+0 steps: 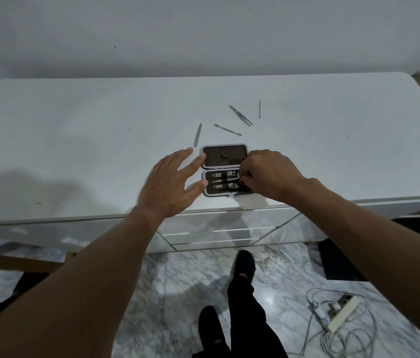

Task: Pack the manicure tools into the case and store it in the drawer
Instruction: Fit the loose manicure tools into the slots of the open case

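A small manicure case point(225, 161) lies open flat near the front edge of the white dresser top point(74, 151). Its near half holds two nail clippers and a pointed tool under elastic bands. My left hand point(170, 184) rests spread against the case's left side, fingertips touching it. My right hand point(268, 174) is curled over the case's right end, fingertips pinched on something dark there; what it is I cannot tell. Loose on the top behind the case lie a nail file point(197, 134), a cuticle pusher point(227, 129), tweezers point(241, 115) and a thin pick point(259, 108).
Drawer fronts point(216, 235) sit shut below the dresser's front edge. On the marble floor stand my two feet in black point(242, 264). A white power strip with tangled cables point(340, 316) lies at the lower right. A wall runs behind the dresser.
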Tool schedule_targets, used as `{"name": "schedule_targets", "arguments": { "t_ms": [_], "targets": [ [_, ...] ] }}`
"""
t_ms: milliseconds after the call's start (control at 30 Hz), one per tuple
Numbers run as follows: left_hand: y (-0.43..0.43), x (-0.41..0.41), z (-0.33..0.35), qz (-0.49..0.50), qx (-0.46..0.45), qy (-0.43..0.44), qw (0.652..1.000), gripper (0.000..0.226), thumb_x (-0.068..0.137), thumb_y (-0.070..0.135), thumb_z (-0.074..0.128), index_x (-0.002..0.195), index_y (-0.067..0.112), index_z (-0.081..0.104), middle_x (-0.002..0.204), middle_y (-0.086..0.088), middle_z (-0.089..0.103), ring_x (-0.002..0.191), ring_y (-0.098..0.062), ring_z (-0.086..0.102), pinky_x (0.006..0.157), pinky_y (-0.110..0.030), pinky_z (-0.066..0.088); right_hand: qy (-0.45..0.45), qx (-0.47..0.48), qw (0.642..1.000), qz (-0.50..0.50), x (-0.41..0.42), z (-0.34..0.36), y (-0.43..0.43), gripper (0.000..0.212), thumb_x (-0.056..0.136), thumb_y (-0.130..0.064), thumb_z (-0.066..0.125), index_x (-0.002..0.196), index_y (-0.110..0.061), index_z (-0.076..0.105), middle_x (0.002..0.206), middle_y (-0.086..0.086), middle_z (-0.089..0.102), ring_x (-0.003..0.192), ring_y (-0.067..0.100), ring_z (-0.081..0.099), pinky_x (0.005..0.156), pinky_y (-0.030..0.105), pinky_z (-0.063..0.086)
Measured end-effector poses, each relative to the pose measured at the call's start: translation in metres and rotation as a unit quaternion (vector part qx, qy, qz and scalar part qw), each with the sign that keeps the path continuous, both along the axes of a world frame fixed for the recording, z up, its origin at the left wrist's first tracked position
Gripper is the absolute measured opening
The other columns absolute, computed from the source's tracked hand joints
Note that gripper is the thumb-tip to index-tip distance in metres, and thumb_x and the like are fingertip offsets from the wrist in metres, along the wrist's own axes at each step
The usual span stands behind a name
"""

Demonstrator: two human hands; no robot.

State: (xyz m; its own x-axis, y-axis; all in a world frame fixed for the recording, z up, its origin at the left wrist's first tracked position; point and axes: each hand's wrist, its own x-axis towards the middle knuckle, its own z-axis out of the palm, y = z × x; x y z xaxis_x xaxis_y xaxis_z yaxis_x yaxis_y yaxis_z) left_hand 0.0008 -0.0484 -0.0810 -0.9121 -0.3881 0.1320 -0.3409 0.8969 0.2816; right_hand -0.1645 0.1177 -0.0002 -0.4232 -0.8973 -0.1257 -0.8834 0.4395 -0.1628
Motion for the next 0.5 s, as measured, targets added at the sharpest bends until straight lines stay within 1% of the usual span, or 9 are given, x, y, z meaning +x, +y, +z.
{"name": "schedule_targets", "arguments": {
  "t_ms": [367,500],
  "targets": [
    [-0.0002,0.0001,0.0015,0.0,0.001,-0.004,1.0,0.062,0.093,0.06,0.032,0.149,0.034,0.033,0.156,-0.002,0.034,0.143,-0.021,0.029,0.115,-0.038,0.021,0.009,0.015,1.0,-0.001,-0.001,-0.0038,-0.0025,0.018,0.082,-0.017,0.055,0.087,-0.015,0.073,0.101,0.01,0.067,0.087,0.037,0.062,0.067,0.033,0.046],
    [-0.0003,0.0004,0.0017,-0.001,0.004,-0.001,1.0,0.062,0.092,0.061,0.032,0.148,0.033,0.034,0.156,-0.002,0.034,0.143,-0.021,0.03,0.116,-0.039,0.022,0.007,0.023,1.0,-0.001,-0.0011,-0.0041,-0.0031,0.018,0.08,-0.016,0.055,0.084,-0.014,0.072,0.099,0.01,0.067,0.085,0.037,0.062,0.064,0.031,0.044]
  ]
}}
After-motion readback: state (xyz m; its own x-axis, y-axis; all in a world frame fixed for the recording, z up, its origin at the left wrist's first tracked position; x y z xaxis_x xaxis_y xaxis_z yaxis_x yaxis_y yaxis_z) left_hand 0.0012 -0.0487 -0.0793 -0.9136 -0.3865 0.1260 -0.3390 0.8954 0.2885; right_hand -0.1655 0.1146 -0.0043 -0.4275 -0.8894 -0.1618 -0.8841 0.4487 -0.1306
